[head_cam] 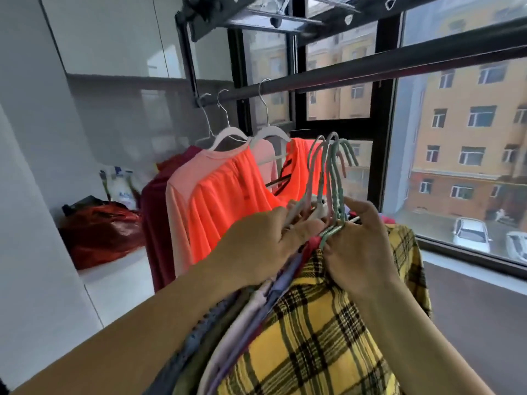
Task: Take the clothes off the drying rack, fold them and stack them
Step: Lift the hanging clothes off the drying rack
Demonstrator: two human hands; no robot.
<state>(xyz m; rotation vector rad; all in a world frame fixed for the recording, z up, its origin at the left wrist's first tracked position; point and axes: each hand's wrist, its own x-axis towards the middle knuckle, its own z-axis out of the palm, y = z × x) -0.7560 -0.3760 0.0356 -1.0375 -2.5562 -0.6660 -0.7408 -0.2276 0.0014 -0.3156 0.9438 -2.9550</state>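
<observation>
Taking-down step, I judge: left hand [256, 243] and right hand [363, 249] both clutch a bunch of hangers [335, 195] carrying clothes, a yellow checked shirt [313, 332] nearest, below the rail [370, 72]. The orange shirt [228, 201] hangs there, probably next to unhook

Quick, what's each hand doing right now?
Left hand: closed, gripping the bundle of white and pink plastic hangers.
Right hand: closed, pinching the mint-green plastic hangers just below their hooks.

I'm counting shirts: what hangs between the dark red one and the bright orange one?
A pale pink shirt, shown in the head view.
</observation>
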